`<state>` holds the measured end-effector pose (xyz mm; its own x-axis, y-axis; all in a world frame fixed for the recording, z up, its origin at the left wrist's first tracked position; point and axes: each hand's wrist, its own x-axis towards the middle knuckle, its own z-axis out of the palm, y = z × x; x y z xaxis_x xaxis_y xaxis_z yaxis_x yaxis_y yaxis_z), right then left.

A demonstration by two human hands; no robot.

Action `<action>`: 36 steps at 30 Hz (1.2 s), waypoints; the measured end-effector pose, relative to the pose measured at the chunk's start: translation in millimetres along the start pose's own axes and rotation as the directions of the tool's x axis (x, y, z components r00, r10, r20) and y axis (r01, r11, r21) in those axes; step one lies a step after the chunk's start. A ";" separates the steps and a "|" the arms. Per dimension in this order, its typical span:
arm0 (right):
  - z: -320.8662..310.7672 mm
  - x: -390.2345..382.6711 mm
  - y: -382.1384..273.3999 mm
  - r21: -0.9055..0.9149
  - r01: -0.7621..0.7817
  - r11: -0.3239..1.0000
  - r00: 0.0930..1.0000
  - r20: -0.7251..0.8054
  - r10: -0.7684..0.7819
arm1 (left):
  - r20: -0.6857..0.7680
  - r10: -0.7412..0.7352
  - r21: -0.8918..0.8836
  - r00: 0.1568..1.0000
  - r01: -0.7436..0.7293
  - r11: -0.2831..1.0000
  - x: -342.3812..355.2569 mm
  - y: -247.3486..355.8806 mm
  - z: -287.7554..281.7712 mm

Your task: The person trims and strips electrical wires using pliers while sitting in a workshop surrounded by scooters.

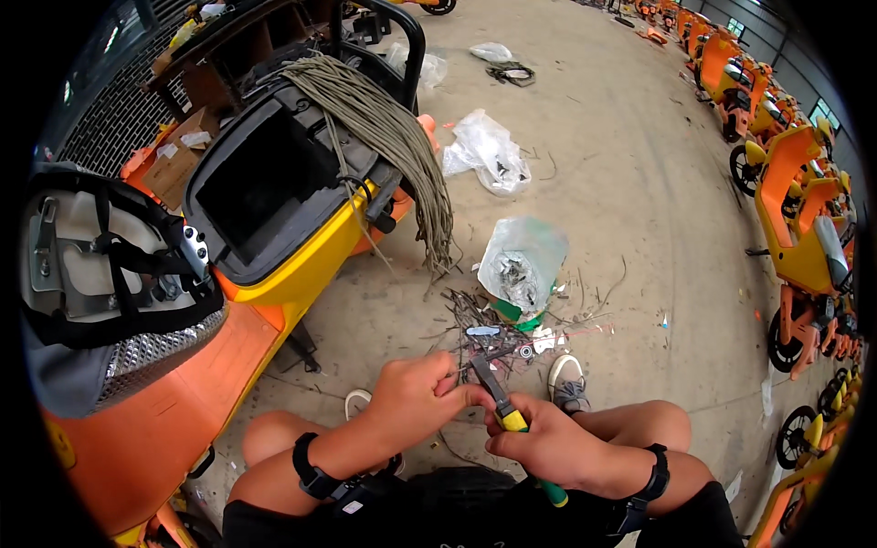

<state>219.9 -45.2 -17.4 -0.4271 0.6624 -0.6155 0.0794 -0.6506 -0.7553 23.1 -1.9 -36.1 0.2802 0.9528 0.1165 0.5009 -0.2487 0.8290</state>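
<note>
My right hand [553, 443] is wrapped round a pair of pliers [487, 378] with dark metal jaws and yellow and green handles. The jaws point forward, close beside the fingertips of my left hand [406, 397]. That hand is closed in a pinch on a thin dark strand [468, 365], much of it hidden by the fingers; whether the jaws grip it I cannot tell. Beneath both hands, a heap of dark wire scraps [466, 315] lies on the floor between my feet. Just beyond it is an open clear plastic bag [523, 260] with greyish bits inside.
At my left stands an orange and yellow vehicle [311, 274] carrying a black open box [274, 173], a coil of grey-green rope [375, 119] and a grey bag [137, 352]. Another plastic bag [489, 151] lies farther off. Orange and yellow scooters [790, 219] line the right side.
</note>
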 end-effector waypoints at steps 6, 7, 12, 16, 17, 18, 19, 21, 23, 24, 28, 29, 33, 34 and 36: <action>-1.5 -0.4 -4.5 -0.063 -0.001 0.998 1.000 0.029 0.003 | -0.025 0.033 -0.024 0.999 -0.033 0.999 -6.6 -5.7 -2.9; -1.5 0.4 -5.6 -0.090 0.006 0.996 0.999 0.034 -0.003 | -0.031 0.015 -0.043 0.999 -0.016 0.999 -7.9 -8.3 -3.1; -4.4 4.2 -9.4 -0.121 -0.014 0.993 0.998 0.061 0.022 | -0.046 -0.035 -0.045 0.998 0.033 0.998 -9.1 -10.1 -8.3; -6.2 5.4 -8.2 -0.116 -0.020 0.993 0.997 0.073 0.029 | -0.051 -0.020 -0.060 0.999 0.017 0.998 -13.9 -11.1 -13.4; -5.4 5.3 -6.7 -0.126 -0.014 0.992 0.997 0.079 0.025 | -0.053 -0.031 -0.068 0.998 0.027 0.997 -17.6 -18.1 -11.2; -4.4 5.6 -5.2 -0.137 -0.007 0.991 0.996 0.088 0.020 | -0.057 -0.042 -0.075 0.997 0.038 0.996 -20.9 -22.0 -10.8; -3.4 6.1 -5.3 -0.147 0.000 0.989 0.995 0.098 0.015 | -0.072 -0.030 -0.038 0.997 0.027 0.999 -24.1 -22.4 -12.9; 1.0 4.9 -10.8 -0.133 -0.020 0.991 0.994 0.103 0.034 | -0.087 -0.001 0.029 0.996 0.004 1.000 -28.7 -20.8 -17.2; 3.1 4.4 -8.3 -0.104 0.001 0.995 0.994 0.108 0.011 | -0.075 -0.028 0.044 0.997 0.031 0.999 -30.8 -17.6 -20.9; 3.4 6.2 -4.2 -0.092 0.039 0.995 0.992 0.125 -0.027 | -0.078 -0.043 0.056 0.996 0.047 0.997 -32.1 -16.6 -23.3; 4.5 6.8 -0.5 -0.080 0.057 0.995 0.984 0.176 -0.042 | -0.049 -0.067 0.047 0.997 0.069 0.997 -46.1 -23.5 -29.2; 4.5 7.7 2.8 -0.088 0.055 0.995 0.982 0.187 -0.038 | -0.048 -0.059 0.049 0.997 0.062 0.997 -51.2 -29.0 -29.6; 4.3 11.4 13.9 -0.148 0.069 0.987 0.978 0.206 -0.037 | -0.029 -0.118 0.047 0.993 0.119 0.992 -62.4 -27.9 -34.8; 5.3 12.0 15.2 -0.168 0.079 0.983 0.977 0.210 -0.042 | -0.025 -0.115 0.069 0.993 0.117 0.991 -63.4 -24.8 -37.4; 6.0 11.2 20.4 -0.159 0.083 0.984 0.977 0.209 -0.049 | -0.016 -0.105 0.111 0.994 0.106 0.988 -64.0 -19.2 -41.2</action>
<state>211.3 -53.3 -38.3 -0.6090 0.6011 -0.5175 0.1863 -0.5257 -0.8300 -38.2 -50.9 -36.9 0.2132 0.9763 0.0376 0.6152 -0.1640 0.7711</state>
